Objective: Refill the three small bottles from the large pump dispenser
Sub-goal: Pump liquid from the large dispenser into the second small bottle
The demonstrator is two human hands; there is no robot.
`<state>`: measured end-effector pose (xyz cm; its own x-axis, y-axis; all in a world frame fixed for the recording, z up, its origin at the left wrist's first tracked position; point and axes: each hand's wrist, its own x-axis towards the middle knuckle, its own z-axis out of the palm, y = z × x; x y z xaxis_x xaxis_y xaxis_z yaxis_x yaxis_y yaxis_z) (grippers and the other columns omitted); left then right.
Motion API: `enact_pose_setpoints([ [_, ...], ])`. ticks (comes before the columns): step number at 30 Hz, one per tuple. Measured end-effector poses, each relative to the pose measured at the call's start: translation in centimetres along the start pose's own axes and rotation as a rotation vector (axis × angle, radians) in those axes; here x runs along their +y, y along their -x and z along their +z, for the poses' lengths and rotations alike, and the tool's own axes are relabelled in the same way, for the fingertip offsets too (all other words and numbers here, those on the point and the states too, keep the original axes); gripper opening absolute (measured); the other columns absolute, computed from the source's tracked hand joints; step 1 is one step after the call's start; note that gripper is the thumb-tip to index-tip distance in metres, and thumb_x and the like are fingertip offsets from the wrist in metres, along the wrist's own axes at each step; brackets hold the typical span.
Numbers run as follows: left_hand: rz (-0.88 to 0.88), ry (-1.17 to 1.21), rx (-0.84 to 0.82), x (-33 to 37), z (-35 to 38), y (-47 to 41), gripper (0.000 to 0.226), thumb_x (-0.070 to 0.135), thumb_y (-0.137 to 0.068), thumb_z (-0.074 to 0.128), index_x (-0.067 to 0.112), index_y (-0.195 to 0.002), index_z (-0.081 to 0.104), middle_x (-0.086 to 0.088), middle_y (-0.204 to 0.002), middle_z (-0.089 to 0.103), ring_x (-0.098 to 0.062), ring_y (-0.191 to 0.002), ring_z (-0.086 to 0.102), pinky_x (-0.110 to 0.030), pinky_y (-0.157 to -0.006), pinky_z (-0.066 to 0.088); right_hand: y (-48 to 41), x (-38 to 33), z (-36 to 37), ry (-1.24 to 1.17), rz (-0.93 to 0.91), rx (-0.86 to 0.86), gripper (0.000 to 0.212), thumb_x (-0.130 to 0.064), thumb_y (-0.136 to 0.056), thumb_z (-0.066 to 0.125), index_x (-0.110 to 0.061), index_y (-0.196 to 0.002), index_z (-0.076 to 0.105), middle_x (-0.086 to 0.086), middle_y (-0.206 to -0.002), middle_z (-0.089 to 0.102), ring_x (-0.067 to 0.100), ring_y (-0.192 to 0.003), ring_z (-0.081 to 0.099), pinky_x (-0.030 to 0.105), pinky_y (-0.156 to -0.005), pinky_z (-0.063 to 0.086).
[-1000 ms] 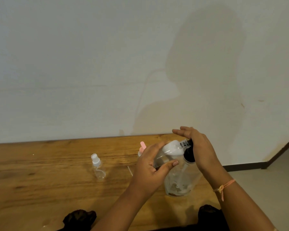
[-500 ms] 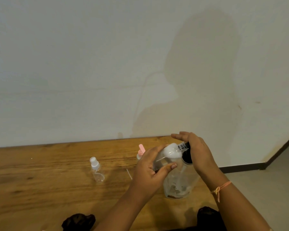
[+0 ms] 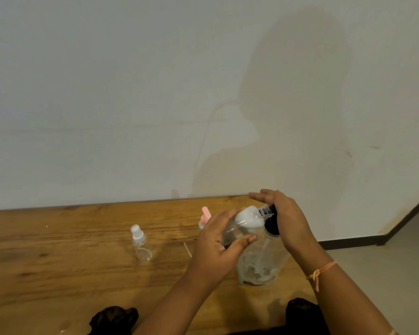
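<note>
My left hand (image 3: 215, 245) grips a small clear bottle (image 3: 244, 221), tilted, with white liquid near its open neck, which points at the black pump head (image 3: 272, 222) of the large clear dispenser (image 3: 259, 264). My right hand (image 3: 286, 218) rests on top of that pump head with fingers straight. A small clear bottle with a white spray cap (image 3: 139, 243) stands upright to the left. A bottle with a pink cap (image 3: 205, 215) stands behind my left hand, mostly hidden.
All of it sits on a wooden table (image 3: 58, 262) against a pale wall. A thin white tube (image 3: 187, 249) lies on the wood beside my left hand. The table's right end drops to the floor (image 3: 385, 274). Dark cloth (image 3: 114, 320) shows at the near edge.
Both hands, the small bottle and the dispenser keep the same grip and pose. Only the view shifts slightly.
</note>
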<state>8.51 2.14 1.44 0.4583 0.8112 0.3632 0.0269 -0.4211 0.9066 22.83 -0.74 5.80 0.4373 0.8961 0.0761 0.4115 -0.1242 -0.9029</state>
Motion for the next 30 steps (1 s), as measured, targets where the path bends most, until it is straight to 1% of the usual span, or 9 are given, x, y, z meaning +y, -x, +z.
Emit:
enact_pose_setpoints([
  [7,0.002,-0.008,0.016,0.0,-0.2,-0.1,0.045,0.051,-0.071,0.064,0.045,-0.115,0.053,0.026,-0.112,0.058,0.000,-0.108,0.055,-0.023,-0.087,0.052,-0.1,-0.3,0.0,0.026,-0.012,0.005,0.044,-0.042,-0.078,0.014,-0.054,-0.081,0.056,-0.017,-0.120,0.045,0.014,-0.134,0.032,0.055,-0.113,0.016],
  [10,-0.018,-0.005,-0.003,-0.5,0.1,-0.1,0.046,0.050,-0.073,0.065,0.041,-0.117,0.054,0.019,-0.112,0.061,-0.006,-0.108,0.057,-0.032,-0.089,0.053,-0.4,0.5,-0.3,0.020,0.063,0.005,0.048,-0.045,-0.076,0.014,-0.047,-0.078,0.062,-0.023,-0.105,0.050,0.015,-0.124,0.041,0.057,-0.112,0.016],
  [12,-0.020,-0.010,0.000,-0.5,0.2,-0.2,0.046,0.051,-0.073,0.065,0.041,-0.117,0.054,0.020,-0.112,0.060,-0.005,-0.108,0.057,-0.032,-0.088,0.053,-0.4,0.7,-0.3,0.035,0.078,0.011,0.050,-0.048,-0.074,0.014,-0.045,-0.078,0.063,-0.028,-0.099,0.048,0.012,-0.118,0.044,0.057,-0.112,0.017],
  [14,-0.015,-0.002,0.003,-0.4,0.2,-0.2,0.046,0.051,-0.072,0.065,0.042,-0.116,0.054,0.020,-0.112,0.060,-0.004,-0.107,0.057,-0.031,-0.088,0.053,-0.3,0.6,-0.2,0.050,0.056,0.019,0.048,-0.048,-0.077,0.014,-0.049,-0.077,0.062,-0.026,-0.102,0.048,0.010,-0.115,0.044,0.057,-0.112,0.019],
  [16,-0.009,0.019,0.008,-0.3,0.1,-0.2,0.047,0.048,-0.073,0.066,0.038,-0.117,0.055,0.019,-0.112,0.061,-0.005,-0.108,0.057,-0.033,-0.089,0.053,0.0,0.2,-0.2,0.040,0.020,0.009,0.043,-0.044,-0.085,0.018,-0.054,-0.077,0.059,-0.021,-0.116,0.046,0.011,-0.125,0.039,0.056,-0.113,0.017],
  [19,0.004,0.021,0.005,-0.2,-0.1,-0.2,0.050,0.047,-0.074,0.066,0.034,-0.120,0.055,0.019,-0.113,0.060,-0.006,-0.109,0.056,-0.035,-0.090,0.053,0.2,-0.4,-0.5,0.054,-0.023,-0.016,0.041,-0.028,-0.098,0.026,-0.056,-0.082,0.052,-0.020,-0.124,0.039,0.013,-0.135,0.030,0.055,-0.114,0.015],
  [24,0.005,0.002,0.003,-0.1,0.1,-0.2,0.046,0.048,-0.074,0.065,0.042,-0.117,0.052,0.021,-0.113,0.060,-0.002,-0.108,0.055,-0.022,-0.088,0.051,-0.1,0.6,-0.4,0.108,-0.022,-0.032,0.043,-0.025,-0.099,0.027,-0.056,-0.082,0.051,-0.015,-0.122,0.046,0.012,-0.125,0.039,0.057,-0.111,0.019],
  [27,-0.004,0.011,0.001,-0.2,0.2,-0.1,0.044,0.043,-0.074,0.068,0.039,-0.115,0.053,0.016,-0.108,0.062,0.000,-0.104,0.057,-0.015,-0.083,0.049,-0.3,0.9,-0.3,0.085,0.025,0.003,0.046,-0.052,-0.077,0.014,-0.050,-0.080,0.060,-0.017,-0.108,0.050,0.008,-0.113,0.045,0.058,-0.110,0.020],
  [30,0.010,0.010,-0.001,0.1,0.1,-0.1,0.042,0.039,-0.074,0.071,0.039,-0.113,0.053,0.015,-0.107,0.061,0.003,-0.102,0.056,-0.010,-0.080,0.047,0.0,0.7,-0.3,0.069,0.029,0.019,0.048,-0.050,-0.075,0.012,-0.050,-0.080,0.060,-0.023,-0.103,0.048,0.005,-0.110,0.044,0.057,-0.111,0.020],
])
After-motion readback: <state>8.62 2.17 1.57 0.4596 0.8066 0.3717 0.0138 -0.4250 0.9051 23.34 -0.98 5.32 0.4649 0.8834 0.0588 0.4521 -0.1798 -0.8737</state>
